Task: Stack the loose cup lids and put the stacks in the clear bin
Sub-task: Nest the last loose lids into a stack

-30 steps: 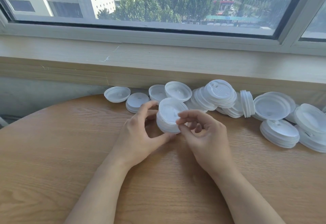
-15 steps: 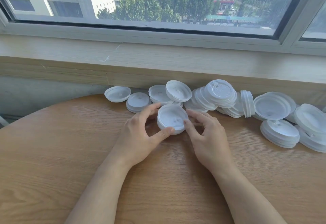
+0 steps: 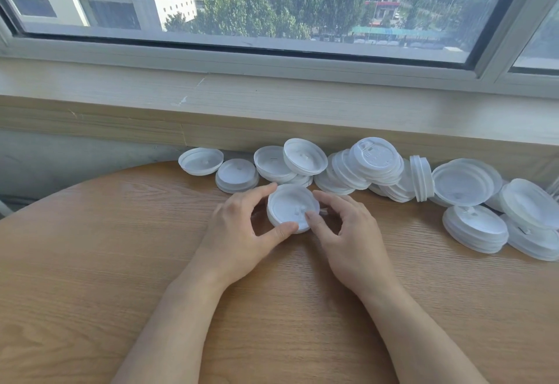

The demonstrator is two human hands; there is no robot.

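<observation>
The stack (image 3: pixel 292 207) that was tilted up off the desk a second ago now sits flat on the desk (image 3: pixel 121 262), and the right hand (image 3: pixel 351 232) has come down from picking at its top to close in on its right side. The left hand (image 3: pixel 239 232) grips the stack between forefinger at the back and thumb at the front; the right thumb lies on the near right rim with the forefinger arched over the far edge, so both grips are narrow and holding the same stack. How many lids it has is hard to tell, since the hands cover most of its sides. Behind it, a loose row of lids (image 3: pixel 375 162) runs along the foot of the sill (image 3: pixel 272 105): a single lid (image 3: pixel 201 160) at the left end, a short pile (image 3: pixel 237 175) beside it, overlapping leaning piles in the middle, and a few lids on edge (image 3: pixel 422 178). At the right, more piles (image 3: pixel 475 232) lie flat, and the outermost is cut off by the frame edge. The clear bin is not in view. The window (image 3: pixel 272 5) shows buildings and trees outside.
</observation>
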